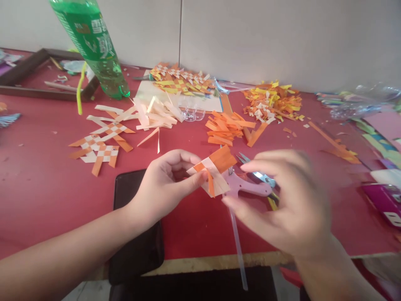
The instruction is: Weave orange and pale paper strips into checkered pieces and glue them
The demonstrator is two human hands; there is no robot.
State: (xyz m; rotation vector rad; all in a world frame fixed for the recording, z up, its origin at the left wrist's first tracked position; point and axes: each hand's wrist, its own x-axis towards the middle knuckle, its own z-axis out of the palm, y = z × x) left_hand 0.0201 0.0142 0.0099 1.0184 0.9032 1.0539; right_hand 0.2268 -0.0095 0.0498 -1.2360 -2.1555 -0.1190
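Note:
Between the thumb and fingers of my left hand [171, 177] is a small woven paper piece [216, 169] of orange and cream strips, with one narrow orange end curling down over its front. My right hand [286, 198], slightly blurred, hovers just right of it with thumb and fingers apart and nothing between them. Behind the paper piece lies a pink glue gun [250, 188] with a clear glue stick [238, 251] reaching past the table edge. Pliers or scissors with pointed metal tips [258, 173] lie partly hidden behind my right hand.
Orange strips [224, 127] and cream strips [156, 113] lie in piles beyond my hands. Woven fish shapes [102, 144] are at the left. A green bottle [94, 50] stands by a dark frame [25, 90]. A black phone [138, 238] overhangs the front edge.

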